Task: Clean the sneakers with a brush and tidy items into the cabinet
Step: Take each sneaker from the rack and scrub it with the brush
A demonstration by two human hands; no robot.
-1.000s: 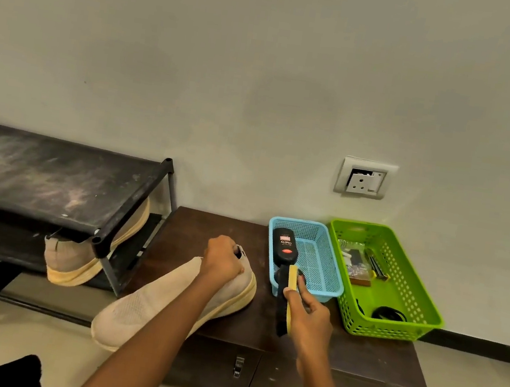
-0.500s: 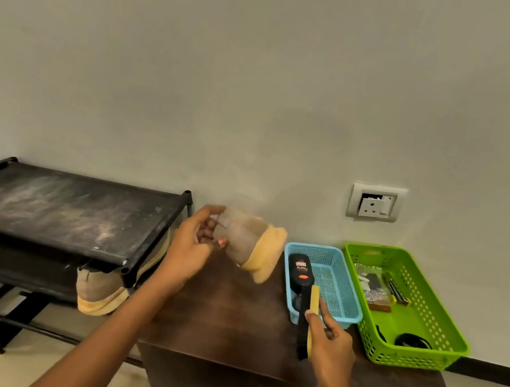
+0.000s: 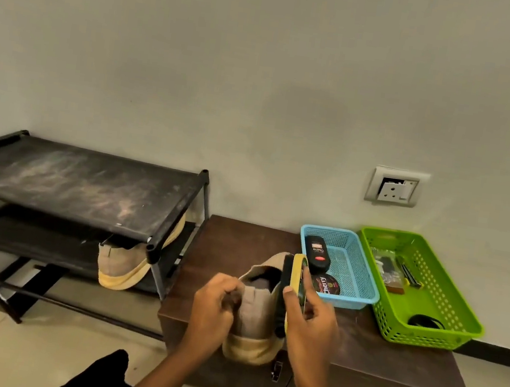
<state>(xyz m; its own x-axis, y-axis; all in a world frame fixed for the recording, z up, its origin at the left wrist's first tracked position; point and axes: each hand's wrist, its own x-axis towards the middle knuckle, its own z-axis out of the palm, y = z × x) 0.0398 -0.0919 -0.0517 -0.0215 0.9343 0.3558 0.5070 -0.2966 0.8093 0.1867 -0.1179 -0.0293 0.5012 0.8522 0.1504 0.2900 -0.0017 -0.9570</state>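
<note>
Out at nine o'clock, the black shoe rack (image 3: 77, 188) keeps one beige sneaker (image 3: 126, 260) on its lower shelf. Centre stage, the left hand (image 3: 215, 302) clamps curled fingers on the heel of the second sneaker (image 3: 258, 312), at the dark cabinet (image 3: 387, 359) front edge. At its three o'clock, the right hand (image 3: 311, 319) grips the yellow-backed brush (image 3: 293, 281) (bristles against the shoe's side). Blue basket (image 3: 363, 274) at one o'clock, green basket (image 3: 445, 322) beyond.

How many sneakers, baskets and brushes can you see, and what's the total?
Sneakers: 2 (held sneaker, rack sneaker)
Baskets: 2 (blue basket, green basket)
Brushes: 1 (brush)
Total: 5
</note>
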